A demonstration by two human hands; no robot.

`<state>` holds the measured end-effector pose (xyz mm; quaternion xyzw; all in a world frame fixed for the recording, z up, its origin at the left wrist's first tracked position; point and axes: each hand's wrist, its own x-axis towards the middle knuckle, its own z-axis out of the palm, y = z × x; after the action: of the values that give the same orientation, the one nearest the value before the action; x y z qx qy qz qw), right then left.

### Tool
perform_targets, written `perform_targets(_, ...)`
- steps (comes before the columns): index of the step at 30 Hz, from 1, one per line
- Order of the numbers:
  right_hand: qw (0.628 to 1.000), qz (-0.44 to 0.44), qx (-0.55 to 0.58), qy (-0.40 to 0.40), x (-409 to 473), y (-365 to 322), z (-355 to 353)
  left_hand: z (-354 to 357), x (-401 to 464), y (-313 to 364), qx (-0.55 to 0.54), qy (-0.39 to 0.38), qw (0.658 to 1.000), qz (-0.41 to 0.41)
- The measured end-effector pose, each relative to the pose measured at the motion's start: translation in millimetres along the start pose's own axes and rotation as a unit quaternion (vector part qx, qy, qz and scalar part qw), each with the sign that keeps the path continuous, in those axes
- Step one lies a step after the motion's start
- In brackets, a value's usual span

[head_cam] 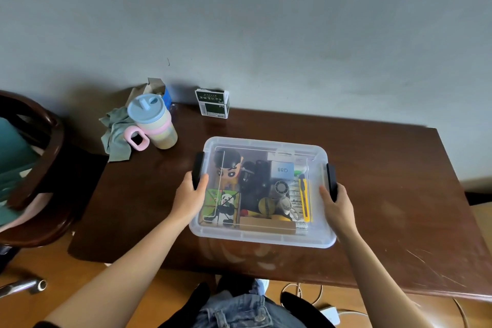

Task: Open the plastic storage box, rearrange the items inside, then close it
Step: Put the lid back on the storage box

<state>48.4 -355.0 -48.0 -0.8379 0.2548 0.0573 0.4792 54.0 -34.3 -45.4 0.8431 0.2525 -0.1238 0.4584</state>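
The left hand (190,194) is curled around the black latch (198,170) on its end of the box (262,237), thumb lying over the lid edge and the other fingers hidden beneath; the right hand (336,204) wraps the matching latch (331,181) on the far end in the same way, so both hands are closed on the clips rather than spread or pinching anything loose. Between the hands the clear lid (266,142) sits flat on the box, and both latches look folded down — so the opening step appears to be only starting, or the closing step just finishing; a single view cannot settle which. Through the lid, just inside the left hand, lie a cartoon figure (227,169) and a panda card (222,205); toward the right hand a yellow knife (304,197) lies lengthwise, with dark gadgets, a small fan and a blue tag crowded between. They look packed fairly snugly, though whether this is the rearranged order I cannot tell. The box rests on the dark worktop (399,194), near its front edge. Beyond the left hand, well apart from the box, stand a pastel cup (157,125) on a rag (115,133), and further back, by the wall, a small carton (213,102). If the lid is yet to come off, all three steps remain.
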Motion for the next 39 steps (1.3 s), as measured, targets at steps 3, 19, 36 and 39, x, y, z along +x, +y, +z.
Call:
perform_targets(3,1.000,-0.003,-0.004,0.007,-1,1,1,5,-8,3,0.055,0.051,0.997,0.015)
perform_targets(19,0.989,-0.030,-0.116,0.083,-9,-4,12,2,-10,7,-0.206,-0.013,0.978,-0.022)
perform_targets(36,0.995,-0.031,0.083,-0.039,-1,3,-11,-8,-8,1,-0.213,-0.010,0.977,-0.025)
perform_targets(39,0.993,-0.019,0.114,-0.017,-4,20,-21,-14,-7,-9,-0.265,-0.016,0.962,-0.067)
